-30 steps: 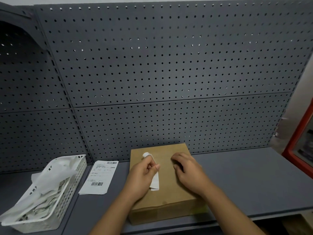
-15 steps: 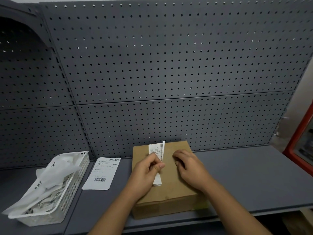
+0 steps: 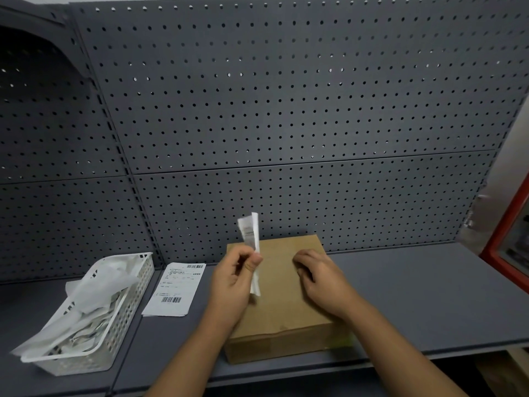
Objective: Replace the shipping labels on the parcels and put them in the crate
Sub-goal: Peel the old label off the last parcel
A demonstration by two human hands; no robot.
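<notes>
- While the left hand [image 3: 232, 279] pinches a white label strip [image 3: 251, 239] between thumb and fingers, the strip stands upright, folded lengthwise and creased.
- Right hand [image 3: 323, 279]: fingers curled, gripping nothing, resting on the parcel top.
- Parcel [image 3: 283, 313]: flat, matte brown-paper box on the grey metal shelf [image 3: 415, 296].
- Flat barcode label [image 3: 174, 287] lies just left of it, beside a white lattice plastic basket [image 3: 126, 308].

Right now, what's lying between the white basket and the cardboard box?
A flat shipping label with barcodes lies on the grey shelf between the white basket and the cardboard box, in the head view.
</notes>
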